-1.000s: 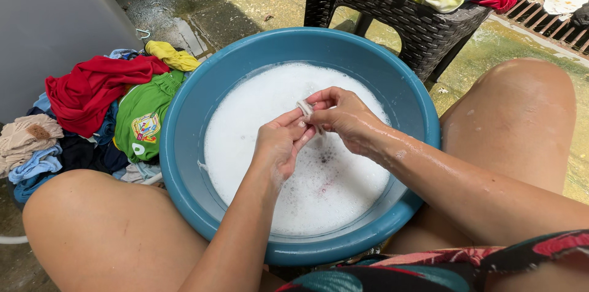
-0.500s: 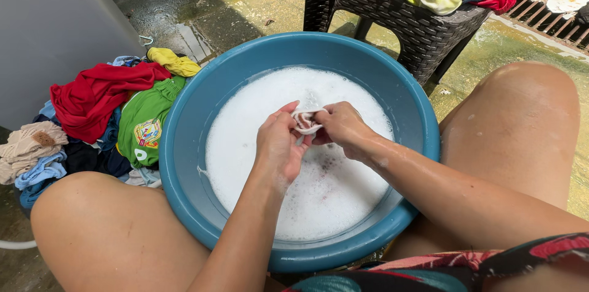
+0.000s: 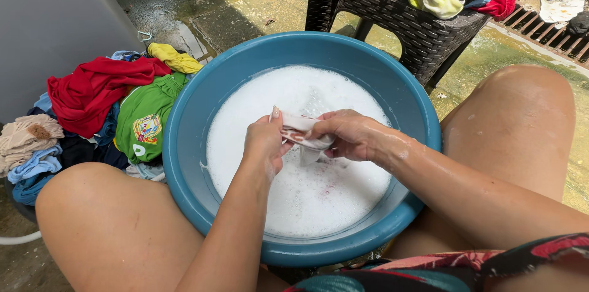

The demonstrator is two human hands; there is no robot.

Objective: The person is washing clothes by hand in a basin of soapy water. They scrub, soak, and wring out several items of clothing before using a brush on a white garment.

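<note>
Over the suds-filled blue basin (image 3: 184, 145), the left hand (image 3: 264, 142) and right hand (image 3: 350, 135) both clench one small whitish cloth (image 3: 302, 129), seemingly mid-scrub, while the pile of clothes (image 3: 92, 108) left of the basin waits unwashed.

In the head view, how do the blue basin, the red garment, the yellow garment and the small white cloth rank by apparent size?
1. blue basin
2. red garment
3. and 4. yellow garment and small white cloth, which look alike in size, so unranked.

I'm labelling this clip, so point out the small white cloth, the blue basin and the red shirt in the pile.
white cloth (image 3: 302, 129), head view, on the stretch between both hands.
blue basin (image 3: 184, 145), head view, on its left wall.
red shirt (image 3: 86, 86), head view, on its middle.
</note>
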